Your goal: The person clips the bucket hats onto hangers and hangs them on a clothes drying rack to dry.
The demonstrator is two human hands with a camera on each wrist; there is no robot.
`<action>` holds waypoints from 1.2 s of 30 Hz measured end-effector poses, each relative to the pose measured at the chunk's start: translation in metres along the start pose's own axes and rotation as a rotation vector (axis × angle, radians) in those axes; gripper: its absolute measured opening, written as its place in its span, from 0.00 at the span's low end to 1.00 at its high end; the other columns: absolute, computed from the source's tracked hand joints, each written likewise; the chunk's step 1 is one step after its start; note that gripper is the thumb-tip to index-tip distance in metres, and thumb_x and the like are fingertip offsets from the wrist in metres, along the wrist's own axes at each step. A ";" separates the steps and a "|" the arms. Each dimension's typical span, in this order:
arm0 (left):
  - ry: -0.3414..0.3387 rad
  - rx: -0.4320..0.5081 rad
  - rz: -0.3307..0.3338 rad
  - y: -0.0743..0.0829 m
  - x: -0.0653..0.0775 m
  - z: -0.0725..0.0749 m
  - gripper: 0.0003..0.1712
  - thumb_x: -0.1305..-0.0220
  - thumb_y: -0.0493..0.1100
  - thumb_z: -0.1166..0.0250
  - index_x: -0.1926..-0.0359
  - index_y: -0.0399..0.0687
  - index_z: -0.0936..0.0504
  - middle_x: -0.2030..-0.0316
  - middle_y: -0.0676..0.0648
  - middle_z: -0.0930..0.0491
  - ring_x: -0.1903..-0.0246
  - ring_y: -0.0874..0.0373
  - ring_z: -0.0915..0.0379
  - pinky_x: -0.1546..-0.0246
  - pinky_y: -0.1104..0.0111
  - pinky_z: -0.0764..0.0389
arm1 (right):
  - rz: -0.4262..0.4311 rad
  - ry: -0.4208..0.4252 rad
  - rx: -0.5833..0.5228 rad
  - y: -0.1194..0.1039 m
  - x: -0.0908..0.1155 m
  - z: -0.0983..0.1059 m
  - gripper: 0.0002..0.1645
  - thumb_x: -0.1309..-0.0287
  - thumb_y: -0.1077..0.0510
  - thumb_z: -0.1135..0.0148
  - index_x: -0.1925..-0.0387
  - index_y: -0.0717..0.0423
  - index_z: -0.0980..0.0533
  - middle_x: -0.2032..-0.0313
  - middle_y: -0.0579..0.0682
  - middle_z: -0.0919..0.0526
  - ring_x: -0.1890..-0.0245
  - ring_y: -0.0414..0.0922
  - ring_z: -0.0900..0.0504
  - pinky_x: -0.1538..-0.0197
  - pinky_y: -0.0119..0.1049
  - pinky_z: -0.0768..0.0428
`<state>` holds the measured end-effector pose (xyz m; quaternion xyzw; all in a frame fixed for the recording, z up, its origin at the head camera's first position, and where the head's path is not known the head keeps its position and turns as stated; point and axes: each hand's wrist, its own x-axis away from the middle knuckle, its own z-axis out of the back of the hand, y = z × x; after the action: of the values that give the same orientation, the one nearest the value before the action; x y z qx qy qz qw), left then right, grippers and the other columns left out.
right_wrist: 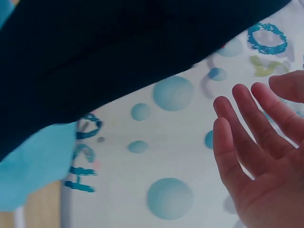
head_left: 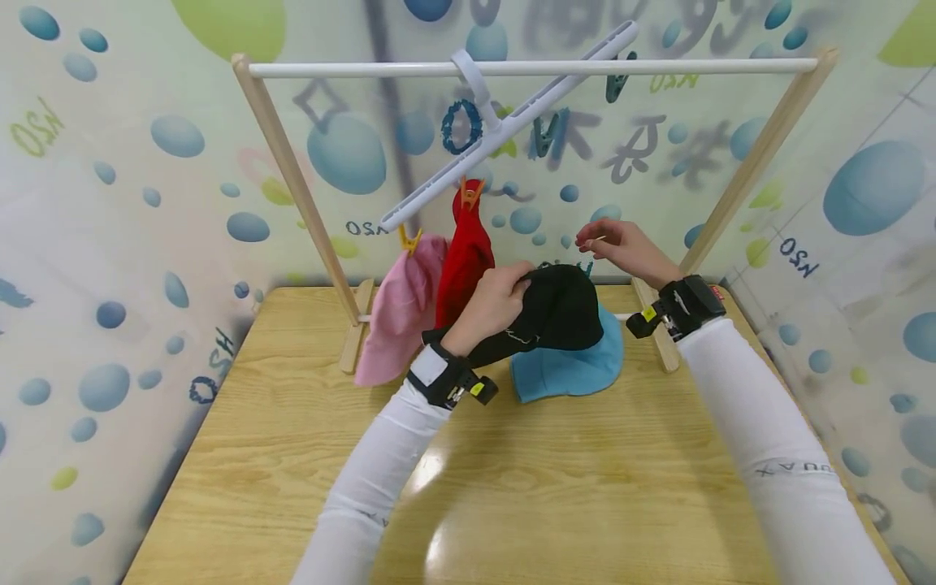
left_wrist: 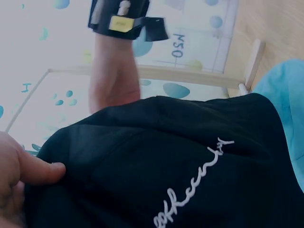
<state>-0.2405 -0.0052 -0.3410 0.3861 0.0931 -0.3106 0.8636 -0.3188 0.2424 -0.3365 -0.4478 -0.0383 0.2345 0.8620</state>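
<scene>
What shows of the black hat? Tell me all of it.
The black hat looks like soft cloth; in the head view it is rounded at right, with a flatter part reaching left, and partly hides the light blue hat. White script lettering runs across it. The left hand grips it; the right hand is apart from it. Whether the two hats touch is unclear.

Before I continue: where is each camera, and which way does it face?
Head: on the head, facing forward-down at rack and black hat; forearms, left hand, right hand show.
Left wrist: on that wrist, facing black hat; left thumb, right hand show.
Right wrist: on that wrist, facing right fingers and patterned wall.
Both wrist views share the black hat and blue hat.
</scene>
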 end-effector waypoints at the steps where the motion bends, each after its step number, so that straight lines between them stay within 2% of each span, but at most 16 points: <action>1: -0.012 0.006 -0.003 0.000 -0.001 0.000 0.13 0.36 0.31 0.51 0.53 0.36 0.24 0.59 0.38 0.18 0.68 0.50 0.27 0.63 0.63 0.22 | 0.006 -0.002 0.014 -0.004 -0.003 0.002 0.19 0.34 0.57 0.53 0.47 0.65 0.32 0.49 0.63 0.26 0.57 0.37 0.24 0.56 0.30 0.27; 9: -0.091 0.068 -0.054 -0.010 -0.003 -0.003 0.13 0.35 0.30 0.51 0.54 0.36 0.24 0.59 0.39 0.18 0.66 0.52 0.29 0.60 0.65 0.24 | 0.037 -0.027 0.068 -0.036 -0.027 0.021 0.22 0.34 0.57 0.54 0.42 0.63 0.36 0.45 0.63 0.29 0.47 0.53 0.28 0.50 0.41 0.30; 14: -0.132 0.099 -0.068 -0.017 -0.005 -0.005 0.13 0.35 0.31 0.50 0.52 0.36 0.24 0.57 0.39 0.19 0.62 0.52 0.28 0.53 0.64 0.24 | 0.043 0.006 0.054 -0.057 -0.044 0.027 0.25 0.34 0.56 0.54 0.38 0.62 0.39 0.41 0.64 0.32 0.44 0.54 0.30 0.46 0.44 0.30; 18: -0.151 0.104 -0.060 -0.020 -0.006 -0.004 0.14 0.35 0.31 0.50 0.51 0.36 0.24 0.56 0.40 0.20 0.62 0.53 0.28 0.52 0.63 0.24 | 0.071 0.060 -0.052 -0.071 -0.060 0.026 0.27 0.32 0.58 0.58 0.34 0.59 0.45 0.36 0.63 0.38 0.38 0.53 0.37 0.39 0.50 0.35; 21: -0.160 0.109 -0.050 -0.019 -0.007 -0.003 0.14 0.35 0.32 0.51 0.50 0.37 0.24 0.55 0.40 0.20 0.61 0.53 0.28 0.51 0.64 0.24 | 0.100 0.103 -0.189 -0.079 -0.068 0.024 0.28 0.31 0.60 0.61 0.32 0.55 0.49 0.33 0.60 0.43 0.34 0.50 0.43 0.35 0.51 0.41; 24: -0.165 0.112 -0.041 -0.019 -0.007 -0.002 0.15 0.35 0.32 0.50 0.50 0.37 0.24 0.54 0.40 0.20 0.60 0.53 0.27 0.50 0.64 0.25 | 0.130 0.131 -0.349 -0.084 -0.072 0.023 0.27 0.31 0.62 0.63 0.32 0.53 0.48 0.31 0.57 0.46 0.32 0.47 0.47 0.32 0.52 0.48; 26: -0.166 0.105 -0.038 -0.018 -0.007 -0.002 0.15 0.35 0.32 0.50 0.50 0.37 0.24 0.53 0.40 0.20 0.60 0.53 0.27 0.49 0.64 0.25 | 0.139 0.143 -0.410 -0.087 -0.075 0.022 0.26 0.31 0.61 0.62 0.32 0.51 0.46 0.31 0.56 0.47 0.32 0.46 0.48 0.31 0.52 0.51; 31: -0.153 0.084 -0.037 -0.020 -0.006 -0.001 0.15 0.35 0.32 0.49 0.49 0.36 0.25 0.52 0.39 0.20 0.57 0.52 0.26 0.47 0.63 0.26 | 0.120 0.185 -0.416 -0.090 -0.078 0.021 0.24 0.31 0.56 0.60 0.36 0.51 0.40 0.35 0.55 0.38 0.34 0.47 0.43 0.31 0.52 0.49; 36: -0.158 0.099 -0.019 -0.024 -0.004 -0.002 0.17 0.35 0.32 0.50 0.46 0.36 0.26 0.47 0.38 0.23 0.52 0.52 0.27 0.44 0.62 0.28 | 0.122 0.227 -0.472 -0.090 -0.077 0.017 0.18 0.33 0.54 0.55 0.44 0.55 0.35 0.49 0.52 0.27 0.40 0.51 0.34 0.33 0.53 0.45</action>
<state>-0.2579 -0.0136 -0.3553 0.4016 0.0128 -0.3524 0.8452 -0.3587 0.1770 -0.2441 -0.6611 0.0320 0.2187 0.7170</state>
